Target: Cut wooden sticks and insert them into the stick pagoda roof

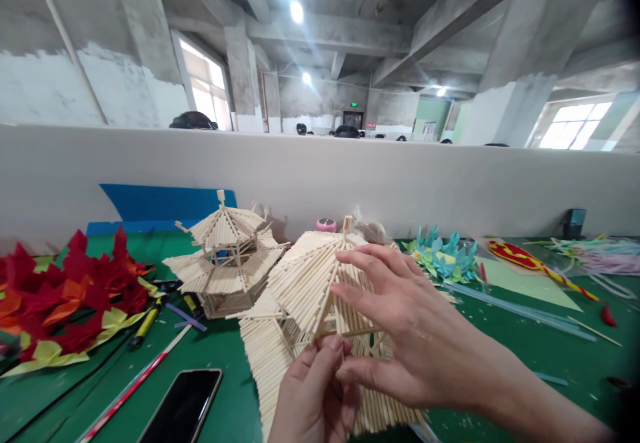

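Observation:
A pavilion model made of thin wooden sticks (305,276) stands in front of me on the green table (525,349). My right hand (400,323) rests on its right roof slope, fingers stretched out flat and thumb under the eave. My left hand (313,389) comes up from below, its fingertips pinched on a stick at the lower roof edge. A second, smaller stick pavilion (225,256) sits behind and to the left, untouched.
A black phone (183,406) lies at the near left beside a red-striped stick (130,386). Red and yellow paper flowers (65,296) fill the left; teal paper flowers (443,256) and coloured strips lie to the right. A pink cup (326,225) stands by the grey partition wall (350,176).

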Tool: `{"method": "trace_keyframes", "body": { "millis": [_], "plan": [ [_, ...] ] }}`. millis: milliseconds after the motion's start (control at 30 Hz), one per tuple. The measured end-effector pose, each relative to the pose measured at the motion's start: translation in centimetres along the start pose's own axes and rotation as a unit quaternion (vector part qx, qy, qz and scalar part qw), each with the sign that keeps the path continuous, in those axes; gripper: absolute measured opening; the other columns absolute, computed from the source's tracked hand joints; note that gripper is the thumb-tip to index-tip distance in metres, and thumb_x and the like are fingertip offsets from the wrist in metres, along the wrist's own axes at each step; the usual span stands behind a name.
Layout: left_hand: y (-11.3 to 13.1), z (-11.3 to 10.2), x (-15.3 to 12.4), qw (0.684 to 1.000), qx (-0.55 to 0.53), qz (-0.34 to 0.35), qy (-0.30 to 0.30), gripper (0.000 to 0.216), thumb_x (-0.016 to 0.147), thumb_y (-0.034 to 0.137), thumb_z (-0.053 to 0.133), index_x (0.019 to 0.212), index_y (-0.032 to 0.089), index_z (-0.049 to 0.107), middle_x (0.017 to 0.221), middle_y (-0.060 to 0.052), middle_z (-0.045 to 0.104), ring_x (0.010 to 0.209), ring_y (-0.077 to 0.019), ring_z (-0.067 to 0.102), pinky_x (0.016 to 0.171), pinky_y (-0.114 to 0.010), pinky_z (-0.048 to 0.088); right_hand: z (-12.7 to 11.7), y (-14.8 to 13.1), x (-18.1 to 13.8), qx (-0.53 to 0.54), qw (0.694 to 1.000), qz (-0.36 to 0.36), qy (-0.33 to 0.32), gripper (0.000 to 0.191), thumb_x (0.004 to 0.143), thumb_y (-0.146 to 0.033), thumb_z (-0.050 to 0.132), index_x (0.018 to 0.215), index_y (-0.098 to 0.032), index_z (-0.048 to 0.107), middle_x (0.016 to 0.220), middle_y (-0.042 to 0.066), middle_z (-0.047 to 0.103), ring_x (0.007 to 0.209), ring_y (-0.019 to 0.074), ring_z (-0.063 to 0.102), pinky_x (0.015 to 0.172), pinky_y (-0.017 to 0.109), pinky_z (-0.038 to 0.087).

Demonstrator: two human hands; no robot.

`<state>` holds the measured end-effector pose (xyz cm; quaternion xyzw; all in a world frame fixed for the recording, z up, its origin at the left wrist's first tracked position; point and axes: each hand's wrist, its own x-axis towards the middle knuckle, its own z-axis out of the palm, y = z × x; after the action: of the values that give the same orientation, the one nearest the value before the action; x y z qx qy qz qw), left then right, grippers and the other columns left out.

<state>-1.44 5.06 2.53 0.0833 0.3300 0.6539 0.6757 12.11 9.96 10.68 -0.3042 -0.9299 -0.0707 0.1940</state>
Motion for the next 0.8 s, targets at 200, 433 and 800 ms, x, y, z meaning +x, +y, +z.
{"method": "trace_keyframes", "body": {
  "millis": [200,433,800],
  "plan": [
    [0.36,0.70,-0.24,0.999,-0.002,-0.001,0.032,0.029,0.037,0.018,0.088,0.058,0.012,0.069,0.055,-0.001,0.070,0.044,-0.0077,0.060,0.046,-0.015,0.052,-0.27,0.32,-0.37,-0.003,1.000,0.025,0.018,0.062,0.073,-0.059,0.053,0.123,-0.022,0.047,0.141,0.006,0.033,0.130,0.0258,0.020,0.105,0.045,0.021],
    [0.36,0.74,-0.16,0.999,0.005,-0.006,0.035,0.031,0.038,0.019,0.089,0.058,0.011,0.067,0.053,-0.001,0.067,0.041,-0.0073,0.058,0.038,-0.013,0.045,-0.45,0.44,-0.27,-0.002,1.000,0.023,0.019,0.059,0.074,-0.058,0.053,0.119,-0.021,0.050,0.140,0.007,0.034,0.130,0.0256,0.020,0.104,0.045,0.023],
    [0.39,0.61,-0.19,0.999,0.007,-0.007,0.030,0.020,0.050,0.014,0.084,0.062,0.013,0.067,0.056,0.000,0.068,0.044,-0.0065,0.058,0.044,-0.015,0.048,-0.48,0.02,-0.11,0.019,1.000,0.003,0.003,0.047,0.077,-0.057,0.050,0.115,-0.029,0.053,0.137,0.007,0.037,0.128,0.0255,0.024,0.103,0.045,0.020]
  ]
}}
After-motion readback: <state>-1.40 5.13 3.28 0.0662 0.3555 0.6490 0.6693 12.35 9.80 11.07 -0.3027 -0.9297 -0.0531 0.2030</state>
